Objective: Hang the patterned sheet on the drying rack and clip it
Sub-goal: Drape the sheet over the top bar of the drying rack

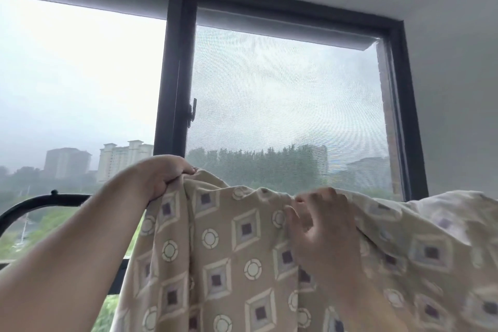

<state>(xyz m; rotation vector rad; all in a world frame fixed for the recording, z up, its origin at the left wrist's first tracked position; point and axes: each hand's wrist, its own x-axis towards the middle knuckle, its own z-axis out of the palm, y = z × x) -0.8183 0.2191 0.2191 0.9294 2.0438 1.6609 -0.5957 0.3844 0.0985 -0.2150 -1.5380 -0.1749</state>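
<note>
Both my hands lift the beige cotton sheet with diamond and circle print [242, 264] across the lower frame: left hand [164, 178] fisted on its top edge, right hand [320, 226] pinching a fold. Draping seems only begun, no clips visible. Black curved metal rack bar [40, 203] shows lower left; open room above toward the dark-framed window [177, 75]

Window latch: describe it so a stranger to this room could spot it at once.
Start at the big dark-framed window and follow its central upright down to about mid-height. The latch is a small dark handle on the right edge of that upright, against the mesh screen. It is the only thing jutting from the otherwise smooth frame, above the left hand gripping the sheet.
</note>
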